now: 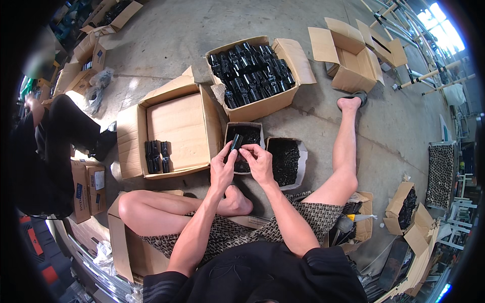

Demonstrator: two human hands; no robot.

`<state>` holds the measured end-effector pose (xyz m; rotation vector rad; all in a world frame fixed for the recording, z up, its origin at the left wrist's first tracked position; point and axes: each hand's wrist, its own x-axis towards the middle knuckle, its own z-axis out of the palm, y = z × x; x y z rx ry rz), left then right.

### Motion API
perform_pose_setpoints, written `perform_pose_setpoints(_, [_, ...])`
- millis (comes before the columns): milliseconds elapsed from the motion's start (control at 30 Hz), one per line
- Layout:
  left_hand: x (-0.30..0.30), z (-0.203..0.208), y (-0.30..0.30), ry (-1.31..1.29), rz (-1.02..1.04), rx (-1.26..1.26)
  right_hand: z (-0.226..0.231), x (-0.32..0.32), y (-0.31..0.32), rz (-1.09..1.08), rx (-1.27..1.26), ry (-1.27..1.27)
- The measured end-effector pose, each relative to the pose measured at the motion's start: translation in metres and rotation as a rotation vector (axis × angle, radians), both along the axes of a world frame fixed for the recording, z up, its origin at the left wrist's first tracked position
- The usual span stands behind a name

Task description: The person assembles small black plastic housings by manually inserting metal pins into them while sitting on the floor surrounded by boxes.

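A short, glossy black tubular part (236,142) is held up between both hands, above two small boxes. My left hand (222,165) grips it with thumb and fingers. My right hand (257,160) pinches at its right side; whatever small piece may sit in those fingertips is too small to make out. Beneath the hands stands a small box (244,124) of black pieces, partly covered by them. Right of it is another small box (302,166) filled with tiny black parts. In the open carton (174,121) on the left, a few black tubular parts (157,156) stand along the near side.
A carton (262,107) heaped with black tubular parts stands ahead. Beyond it to the right is an open carton (351,65). Another person's dark-clothed leg (70,126) is at the left. A box with tools (348,227) sits by my right thigh. Metal racks line the right side.
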<state>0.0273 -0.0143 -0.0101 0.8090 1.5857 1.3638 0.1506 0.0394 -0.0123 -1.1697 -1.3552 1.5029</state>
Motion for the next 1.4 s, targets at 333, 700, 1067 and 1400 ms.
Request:
perform_pose_setpoints(333, [0.003,-0.001,-0.001,0.014,-0.019,-0.022,-0.009,0.001,-0.001,0.034,0.002,0.002])
perform_pose_setpoints(700, [-0.001,0.000,-0.001,-0.071,-0.041,-0.047,0.010,0.010,0.010,0.205,0.094,-0.351])
perform_pose_setpoints(1067, [-0.008,-0.008,-0.005,-0.042,-0.186,-0.134,-0.020,0.027,0.022,0.153,-0.044,-0.240])
perform_pose_setpoints(1400, [-0.017,0.023,0.001,0.105,-0.414,-0.149,-0.003,0.050,0.060,0.502,-0.628,0.018])
